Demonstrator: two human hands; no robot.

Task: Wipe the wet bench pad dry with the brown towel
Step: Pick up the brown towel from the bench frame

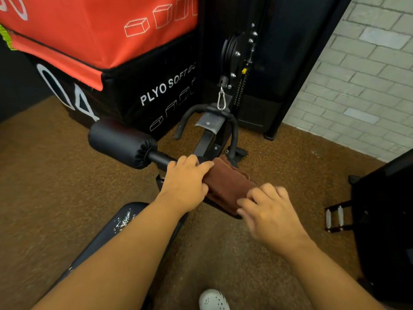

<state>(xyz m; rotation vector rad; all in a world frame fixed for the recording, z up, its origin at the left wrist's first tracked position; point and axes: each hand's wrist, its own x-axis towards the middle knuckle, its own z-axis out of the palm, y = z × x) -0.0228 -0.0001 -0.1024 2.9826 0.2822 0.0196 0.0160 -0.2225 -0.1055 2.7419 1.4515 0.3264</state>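
Both arms reach forward and down over the gym machine. The left hand (185, 182) lies palm down, fingers stretched out nearly flat, pressing on the left end of the brown towel (225, 182). The right hand (268, 211) sits at the towel's near right end, fingers curled, tips touching the cloth, though whether it's really pinching it I can't tell. The folded towel is draped over a roller, beyond the bench pad (116, 229), which shows water droplets under the left forearm.
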